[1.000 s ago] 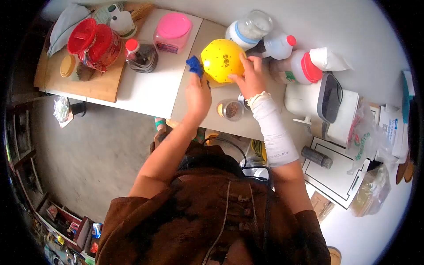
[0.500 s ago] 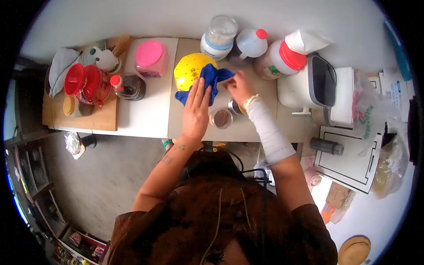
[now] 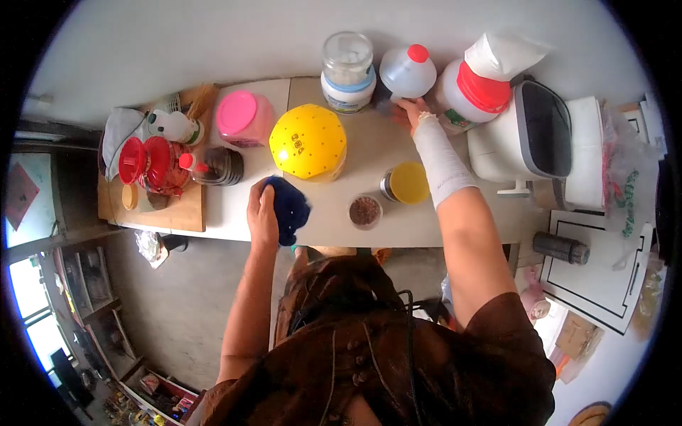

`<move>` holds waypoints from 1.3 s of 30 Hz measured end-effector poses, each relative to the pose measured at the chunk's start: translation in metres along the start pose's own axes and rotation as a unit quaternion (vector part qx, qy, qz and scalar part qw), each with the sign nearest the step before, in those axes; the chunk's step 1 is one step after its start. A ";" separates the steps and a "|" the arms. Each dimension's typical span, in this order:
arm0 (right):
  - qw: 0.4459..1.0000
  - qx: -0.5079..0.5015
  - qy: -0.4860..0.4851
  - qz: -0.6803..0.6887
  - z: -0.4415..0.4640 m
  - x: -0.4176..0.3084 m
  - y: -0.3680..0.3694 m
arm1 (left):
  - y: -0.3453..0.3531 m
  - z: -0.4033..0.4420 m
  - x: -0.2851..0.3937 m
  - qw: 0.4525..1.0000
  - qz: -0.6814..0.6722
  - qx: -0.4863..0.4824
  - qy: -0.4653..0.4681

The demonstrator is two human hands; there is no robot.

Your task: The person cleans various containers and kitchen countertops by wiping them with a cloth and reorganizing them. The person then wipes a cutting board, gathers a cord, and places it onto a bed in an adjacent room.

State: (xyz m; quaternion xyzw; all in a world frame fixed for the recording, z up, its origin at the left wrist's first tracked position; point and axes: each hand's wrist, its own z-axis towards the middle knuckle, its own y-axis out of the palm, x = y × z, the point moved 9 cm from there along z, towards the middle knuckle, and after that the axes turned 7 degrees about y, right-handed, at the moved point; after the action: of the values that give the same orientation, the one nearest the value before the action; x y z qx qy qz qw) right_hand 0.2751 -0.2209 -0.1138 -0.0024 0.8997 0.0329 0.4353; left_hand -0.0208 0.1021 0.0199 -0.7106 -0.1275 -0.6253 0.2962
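Note:
A dark blue cloth [image 3: 290, 209] hangs bunched from my left hand [image 3: 263, 216], which grips it at the table's front edge. My right hand [image 3: 410, 113], its forearm in a white sleeve, reaches to the back and has its fingers curled at the handle side of a plastic jug [image 3: 408, 74] with a red cap. Part of the grip is hidden. The yellow dotted lid [image 3: 305, 142] sits on a container between my hands. Nearer to me stand an open cup of brown granules [image 3: 365, 211] and a jar with a yellow lid [image 3: 408, 182].
At the back are a white tub with a glass jar [image 3: 348, 67] on it and a large red-lidded jar [image 3: 483, 92]. A white appliance [image 3: 522, 131] stands right. Leftward are a pink-lidded tub [image 3: 245, 118], a dark bottle [image 3: 220, 165] and red containers [image 3: 160, 167] on a wooden board.
My left hand has drawn the blue cloth off the yellow lid, toward me and left. My right hand has let go of the cloth and moved back and right to the jug. The view has shifted.

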 end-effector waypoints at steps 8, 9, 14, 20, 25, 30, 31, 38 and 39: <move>0.998 0.014 -0.065 -0.019 0.013 -0.003 -0.032 | 0.036 0.010 -0.035 0.987 -0.120 -0.056 -0.090; 0.992 0.072 -0.071 -0.079 0.043 0.003 -0.051 | 0.037 0.012 -0.046 0.984 -0.145 -0.059 -0.085; 0.919 0.200 -0.211 -0.267 0.107 0.012 -0.063 | 0.033 0.009 -0.075 0.988 -0.096 -0.077 -0.095; 0.952 0.085 -0.166 -0.244 0.099 0.002 -0.056 | 0.054 0.011 -0.086 0.968 -0.173 -0.149 -0.107; 0.980 -0.004 -0.100 -0.170 0.033 -0.019 0.016 | 0.053 0.020 -0.108 0.984 -0.036 -0.154 -0.083; 0.967 -0.061 -0.155 -0.194 0.048 -0.004 0.075 | 0.061 0.026 -0.100 0.967 0.104 -0.220 -0.081; 0.975 -0.070 -0.125 -0.169 0.052 0.002 0.080 | 0.067 0.028 -0.100 0.959 0.123 -0.240 -0.086; 0.989 -0.109 -0.041 -0.089 0.001 0.005 0.034 | 0.110 0.033 -0.092 0.948 0.181 -0.256 -0.059; 0.986 -0.089 -0.074 -0.122 -0.010 0.004 0.012 | 0.127 0.029 -0.067 0.937 0.209 -0.273 -0.068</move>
State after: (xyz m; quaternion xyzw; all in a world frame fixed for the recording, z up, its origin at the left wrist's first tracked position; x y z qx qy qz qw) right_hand 0.2644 -0.2094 -0.1105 -0.1489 0.8513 0.0598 0.4996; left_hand 0.0601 0.0312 -0.0795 -0.8156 0.1798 -0.5100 0.2056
